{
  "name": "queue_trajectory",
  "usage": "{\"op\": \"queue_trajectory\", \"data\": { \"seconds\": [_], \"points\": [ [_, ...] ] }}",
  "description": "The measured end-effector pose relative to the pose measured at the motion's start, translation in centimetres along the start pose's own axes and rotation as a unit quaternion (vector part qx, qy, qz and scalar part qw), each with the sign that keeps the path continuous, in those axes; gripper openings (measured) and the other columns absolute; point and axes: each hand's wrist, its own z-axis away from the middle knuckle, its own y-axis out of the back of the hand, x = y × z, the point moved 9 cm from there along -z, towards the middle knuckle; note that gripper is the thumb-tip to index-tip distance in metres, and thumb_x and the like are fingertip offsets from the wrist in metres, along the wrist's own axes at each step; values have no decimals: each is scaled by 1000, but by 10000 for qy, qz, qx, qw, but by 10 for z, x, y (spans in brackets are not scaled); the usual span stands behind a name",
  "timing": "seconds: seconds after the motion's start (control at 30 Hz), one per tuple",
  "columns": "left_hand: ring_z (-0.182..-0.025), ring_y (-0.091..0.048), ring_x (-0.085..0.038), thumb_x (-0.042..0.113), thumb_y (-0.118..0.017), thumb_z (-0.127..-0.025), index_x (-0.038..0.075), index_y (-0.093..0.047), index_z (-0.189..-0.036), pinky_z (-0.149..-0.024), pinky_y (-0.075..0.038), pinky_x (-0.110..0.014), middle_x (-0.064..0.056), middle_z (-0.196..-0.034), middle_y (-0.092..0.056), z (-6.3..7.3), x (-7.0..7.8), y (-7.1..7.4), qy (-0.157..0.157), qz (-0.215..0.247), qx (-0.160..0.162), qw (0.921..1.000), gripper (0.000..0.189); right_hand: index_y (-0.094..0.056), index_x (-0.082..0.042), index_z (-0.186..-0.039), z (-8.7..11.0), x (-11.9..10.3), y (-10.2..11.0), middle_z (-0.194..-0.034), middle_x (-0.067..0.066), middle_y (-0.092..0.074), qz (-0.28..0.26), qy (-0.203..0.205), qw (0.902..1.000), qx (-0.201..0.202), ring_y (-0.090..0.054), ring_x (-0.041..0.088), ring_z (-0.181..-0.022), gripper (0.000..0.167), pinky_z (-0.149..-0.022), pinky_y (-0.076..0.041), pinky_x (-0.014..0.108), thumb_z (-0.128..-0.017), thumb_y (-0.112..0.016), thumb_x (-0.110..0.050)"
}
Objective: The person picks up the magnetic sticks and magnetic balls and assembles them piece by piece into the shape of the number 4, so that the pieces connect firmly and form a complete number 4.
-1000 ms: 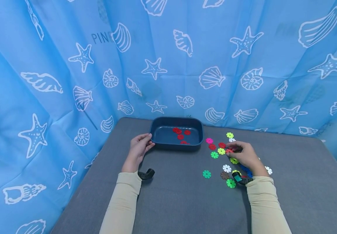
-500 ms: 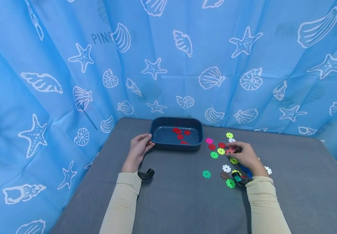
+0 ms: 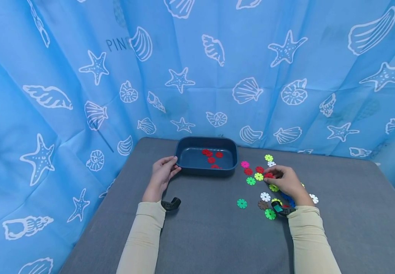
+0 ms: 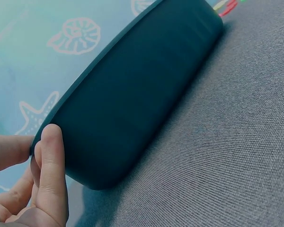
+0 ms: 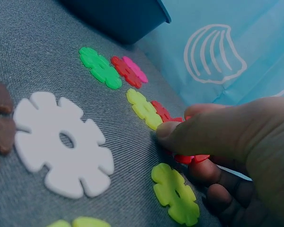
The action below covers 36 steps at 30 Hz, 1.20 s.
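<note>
Right of centre in the head view, our right hand (image 3: 288, 183) pinches a red disc (image 3: 269, 175) between thumb and fingers, while our left hand (image 3: 163, 175) grips the left end of a dark blue tray (image 3: 205, 172). From that pinch we see the tray to the left and slightly up the frame, long axis running left to right, its right end nearest; loose discs (image 3: 250, 181) lie between, with open grey cloth (image 3: 197, 228) below.
</note>
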Motion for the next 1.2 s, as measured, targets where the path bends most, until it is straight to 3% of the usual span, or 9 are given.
{"op": "queue_trajectory", "data": {
  "seconds": [0.63, 1.2],
  "points": [
    [-90, -65, -14, 26, -73, -104, 3, -63, -136, -89, -65, -24, -12, -116, -60, 0, 0, -1, 25, -33, -75, 10000, 41, -74, 4, -116, -2, -2, 1, -102, 19, -74, -164, 98, 9998, 51, -64, 19, -83, 22, -66, -55, 24, -102, -73, -13],
    [-89, -66, -13, 24, -72, -104, 3, -63, -135, -87, -66, -24, -9, -111, -63, 1, 1, 1, -45, -69, 2, 10000, 39, -74, 1, -117, -3, -3, 3, -107, 20, -75, -296, 53, 9994, 192, -65, 16, -83, 23, -66, -57, 24, -103, -72, -17]
  ]
}}
